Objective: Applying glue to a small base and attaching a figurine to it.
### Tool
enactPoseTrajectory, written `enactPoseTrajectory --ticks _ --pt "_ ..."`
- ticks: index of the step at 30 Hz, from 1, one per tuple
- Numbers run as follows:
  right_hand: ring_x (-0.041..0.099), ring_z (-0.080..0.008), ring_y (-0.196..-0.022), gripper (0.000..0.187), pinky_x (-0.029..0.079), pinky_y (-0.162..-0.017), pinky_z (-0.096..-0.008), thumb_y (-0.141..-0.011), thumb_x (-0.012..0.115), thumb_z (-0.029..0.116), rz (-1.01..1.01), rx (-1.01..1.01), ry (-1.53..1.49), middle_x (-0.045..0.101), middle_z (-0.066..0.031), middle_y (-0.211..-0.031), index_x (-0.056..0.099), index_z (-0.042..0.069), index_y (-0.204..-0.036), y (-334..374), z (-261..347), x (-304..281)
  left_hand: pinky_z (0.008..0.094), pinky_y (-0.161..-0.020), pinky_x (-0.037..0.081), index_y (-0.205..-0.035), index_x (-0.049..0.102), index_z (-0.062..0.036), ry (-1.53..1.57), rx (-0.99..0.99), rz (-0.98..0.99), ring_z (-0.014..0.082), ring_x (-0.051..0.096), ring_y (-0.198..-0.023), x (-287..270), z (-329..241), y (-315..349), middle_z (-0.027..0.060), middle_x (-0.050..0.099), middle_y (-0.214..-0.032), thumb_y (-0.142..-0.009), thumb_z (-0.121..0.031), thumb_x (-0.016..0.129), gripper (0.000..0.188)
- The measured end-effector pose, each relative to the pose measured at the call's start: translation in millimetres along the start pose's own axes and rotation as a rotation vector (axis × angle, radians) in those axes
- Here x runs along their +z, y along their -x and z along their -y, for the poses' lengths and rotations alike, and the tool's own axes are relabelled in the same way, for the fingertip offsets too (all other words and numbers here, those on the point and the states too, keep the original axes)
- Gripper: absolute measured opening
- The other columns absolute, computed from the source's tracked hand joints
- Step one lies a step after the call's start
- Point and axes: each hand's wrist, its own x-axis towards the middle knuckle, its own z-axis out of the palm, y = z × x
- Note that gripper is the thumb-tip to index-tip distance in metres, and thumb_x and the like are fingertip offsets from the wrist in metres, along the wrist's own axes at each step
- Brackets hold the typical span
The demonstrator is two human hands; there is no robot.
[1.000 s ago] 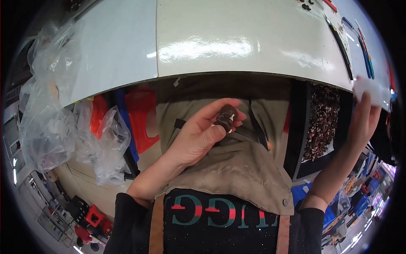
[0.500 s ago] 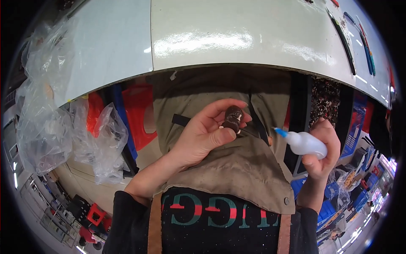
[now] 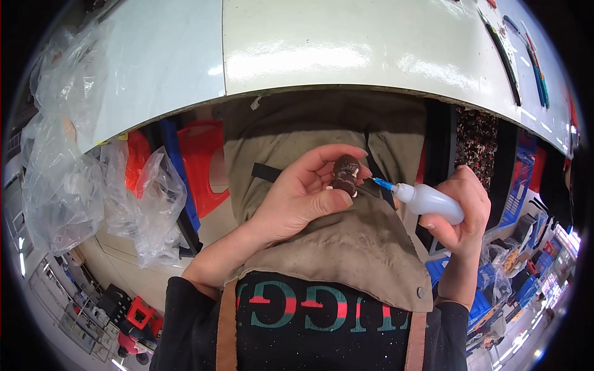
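Left hand (image 3: 298,196) holds small brown figurine (image 3: 345,175), white-trimmed; right hand (image 3: 470,207) holds translucent, blue-tipped bottle (image 3: 430,202).

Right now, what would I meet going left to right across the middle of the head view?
Clear plastic bags → red plastic object → small brown figure in the left hand → translucent squeeze bottle in the right hand → blue crate.

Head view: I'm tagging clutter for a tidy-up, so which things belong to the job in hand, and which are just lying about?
In use:
small brown figure, in the left hand
pale squeeze bottle, in the right hand

Apparently lying about:
clear plastic bags, at left
long black tool, on the table
small dark pieces, at right, though these may belong
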Motion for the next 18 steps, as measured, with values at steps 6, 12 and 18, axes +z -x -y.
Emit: enactPoseTrajectory --ticks 6,12,18 --pt "0.046 -0.0213 -0.052 0.049 0.035 -0.048 -0.0302 -0.057 0.077 0.047 0.014 0.012 0.005 0.051 -0.0053 -0.061 0.058 0.004 -0.071 9 -3 -8 0.0274 -0.094 0.037 -0.127 0.044 -0.0043 -0.010 -0.031 0.025 0.0139 0.052 -0.105 10 5 0 0.0059 0.056 -0.110 -0.069 -0.044 0.075 0.077" --pt "0.047 -0.0216 -0.053 0.049 0.035 -0.048 -0.0305 -0.056 0.077 0.047 0.021 0.018 0.007 0.051 -0.0055 -0.061 0.058 0.004 -0.070 12 -4 -11 0.0270 -0.092 0.038 -0.127 0.044 -0.0016 -0.014 -0.018 0.024 0.0140 0.052 -0.103 14 10 -1 0.0048 0.056 -0.106 -0.068 -0.046 0.075 0.080" --pt "0.046 -0.0214 -0.052 0.049 0.034 -0.048 -0.0310 -0.054 0.076 0.047 0.092 -0.085 0.104 0.049 -0.0051 -0.060 0.057 0.004 -0.068 -1 0 -25 0.0272 -0.090 0.039 -0.126 0.046 -0.0005 -0.055 -0.046 0.089 0.0132 0.052 -0.097 13 11 -2 0.0048 0.056 -0.101 -0.071 -0.057 0.066 0.081"
